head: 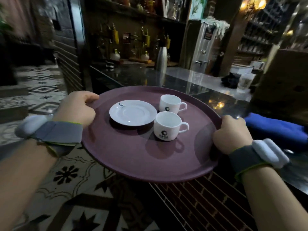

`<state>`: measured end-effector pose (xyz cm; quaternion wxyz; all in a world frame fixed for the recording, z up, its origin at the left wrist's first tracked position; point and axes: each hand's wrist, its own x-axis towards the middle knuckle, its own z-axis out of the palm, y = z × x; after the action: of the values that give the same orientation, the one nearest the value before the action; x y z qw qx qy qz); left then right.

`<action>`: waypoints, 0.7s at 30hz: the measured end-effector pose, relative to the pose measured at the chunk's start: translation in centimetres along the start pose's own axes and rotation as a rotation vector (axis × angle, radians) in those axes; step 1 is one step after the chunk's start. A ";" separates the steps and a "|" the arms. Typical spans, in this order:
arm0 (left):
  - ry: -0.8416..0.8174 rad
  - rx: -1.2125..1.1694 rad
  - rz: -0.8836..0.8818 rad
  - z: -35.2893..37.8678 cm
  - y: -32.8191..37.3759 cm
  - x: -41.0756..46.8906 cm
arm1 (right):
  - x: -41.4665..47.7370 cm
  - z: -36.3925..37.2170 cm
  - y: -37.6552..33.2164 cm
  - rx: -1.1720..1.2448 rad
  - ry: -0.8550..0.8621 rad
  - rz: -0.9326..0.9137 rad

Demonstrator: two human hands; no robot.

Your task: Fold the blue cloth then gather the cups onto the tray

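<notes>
A round purple tray is held in the air, partly over the floor and partly over the counter's edge. My left hand grips its left rim and my right hand grips its right rim. On the tray stand two white cups, one farther and one nearer, both upright with handles to the right. A white saucer lies left of them. The blue cloth lies folded on the dark counter, just right of my right hand.
The glossy dark counter runs back to the right, bearing a steel bottle, a clear plastic cup and a dark bundle. Patterned floor tiles lie left and below. Shelves of bottles stand behind.
</notes>
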<state>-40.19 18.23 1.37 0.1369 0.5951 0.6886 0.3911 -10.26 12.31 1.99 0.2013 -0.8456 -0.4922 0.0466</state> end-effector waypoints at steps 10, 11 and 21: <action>0.044 0.040 -0.044 -2.2 -8.9 13.4 | 7.7 8.4 -14.5 0.005 -0.024 -0.131; 0.050 0.032 -0.043 -2.0 -9.7 15.1 | 8.9 9.4 -15.8 0.008 -0.012 -0.142; 0.052 -0.038 0.023 0.9 -11.8 29.6 | 18.8 14.9 -24.5 0.071 0.187 -0.013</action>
<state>-55.56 46.16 0.66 0.1259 0.5901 0.6773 0.4210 -24.72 43.38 0.07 0.2765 -0.8355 -0.4746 -0.0166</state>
